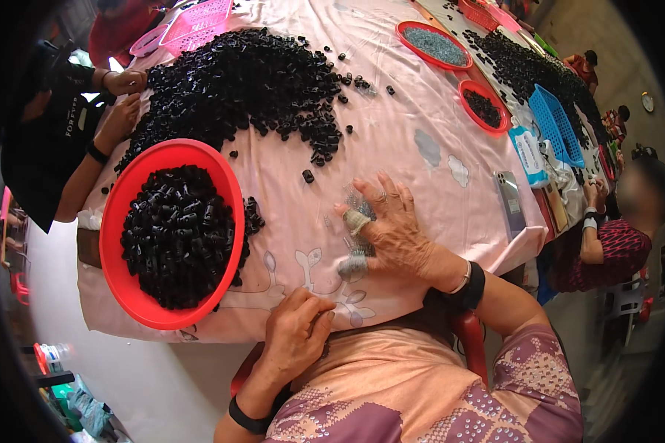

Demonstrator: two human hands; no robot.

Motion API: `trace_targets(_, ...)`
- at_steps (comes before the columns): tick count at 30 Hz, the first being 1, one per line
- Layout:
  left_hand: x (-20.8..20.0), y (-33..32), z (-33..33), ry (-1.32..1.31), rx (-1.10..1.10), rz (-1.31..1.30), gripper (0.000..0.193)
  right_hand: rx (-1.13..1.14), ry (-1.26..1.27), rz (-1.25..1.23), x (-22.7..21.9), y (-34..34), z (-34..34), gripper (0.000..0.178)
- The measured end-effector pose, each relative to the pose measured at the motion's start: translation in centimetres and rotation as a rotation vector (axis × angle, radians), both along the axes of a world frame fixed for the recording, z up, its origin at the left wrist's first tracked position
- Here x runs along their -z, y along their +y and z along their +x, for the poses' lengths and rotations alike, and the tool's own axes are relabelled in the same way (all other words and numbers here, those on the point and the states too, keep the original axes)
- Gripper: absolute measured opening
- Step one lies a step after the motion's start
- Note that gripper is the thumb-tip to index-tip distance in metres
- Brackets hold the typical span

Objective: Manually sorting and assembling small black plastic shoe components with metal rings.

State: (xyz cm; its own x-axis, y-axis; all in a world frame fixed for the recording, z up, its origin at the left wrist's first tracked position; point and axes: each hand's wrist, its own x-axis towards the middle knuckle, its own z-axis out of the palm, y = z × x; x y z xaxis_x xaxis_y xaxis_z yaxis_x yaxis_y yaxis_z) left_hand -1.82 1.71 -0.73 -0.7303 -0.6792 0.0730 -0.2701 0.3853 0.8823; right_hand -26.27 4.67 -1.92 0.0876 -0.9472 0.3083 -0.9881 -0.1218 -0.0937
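Observation:
My right hand (399, 229) lies palm down on the pink cloth with its fingers spread. Small thin metal pieces, like springs or pins (360, 205), lie under and beside its fingers. Tape wraps one finger, and a grey cover sits on the thumb. Close to the table's near edge, my left hand (295, 334) is closed, fingertips pressed together; whatever it may hold is too small to make out. Left of it, a red basin (111, 251) is filled with small black plastic parts (176, 236).
A large heap of black parts (236, 81) spreads beyond the basin. Across from it, a co-worker's hands (125, 100) touch its edge. A red tray of metal pieces (434, 46), a smaller red bowl (465, 92), a phone (511, 201) and a blue basket (554, 125) sit to the right.

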Motion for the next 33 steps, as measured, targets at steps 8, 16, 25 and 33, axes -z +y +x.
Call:
trace_targets(8, -0.2, -0.3, -0.1, -0.030, 0.009, -0.034, 0.009, -0.070, -0.068, -0.070, 0.5, -1.2, -1.9, 0.034)
trace_targets(16, -0.8, -0.3, -2.1, -0.042, 0.066, -0.284, 0.031, -0.046, -0.364, -0.137, 0.0, -1.7, -2.9, 0.017)
trace_targets(25, 0.7, 0.8, -2.3, -0.095, 0.230, -0.322, 0.021, 0.265, -0.996, -0.033, -1.4, -3.0, -3.6, 0.018)
trace_targets(33, 0.3, 0.6, -2.6, -0.121, 0.211, -0.223, 0.018, 0.244, -1.388, -0.158, -1.0, -3.8, -2.9, 0.023)
